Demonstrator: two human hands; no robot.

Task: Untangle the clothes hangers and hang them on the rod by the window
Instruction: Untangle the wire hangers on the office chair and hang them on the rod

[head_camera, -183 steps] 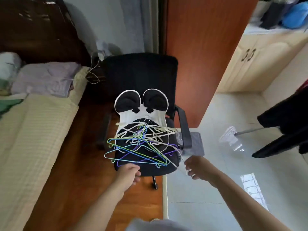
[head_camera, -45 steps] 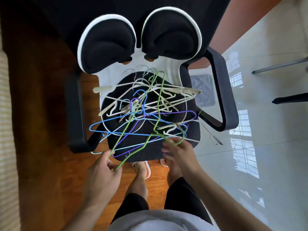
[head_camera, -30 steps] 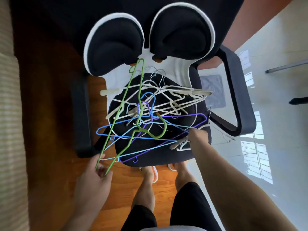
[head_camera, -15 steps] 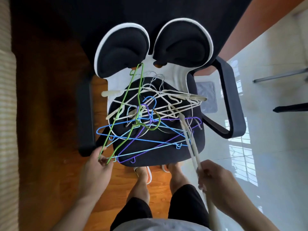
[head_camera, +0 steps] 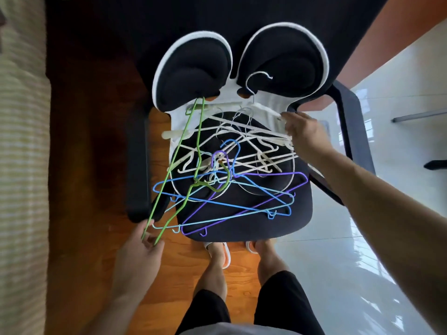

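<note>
Two hands working: left hand (head_camera: 137,257) pinches the green hanger (head_camera: 179,165), right hand (head_camera: 304,134) grips a white hanger (head_camera: 263,108) on the chair (head_camera: 300,213).

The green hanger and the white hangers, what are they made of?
The green hanger looks like thin metal wire with a smooth coloured coating: it is very slim and glossy. The white hangers look like matte plastic, thicker and flatter, though some have thin silvery hooks, probably metal.
</note>
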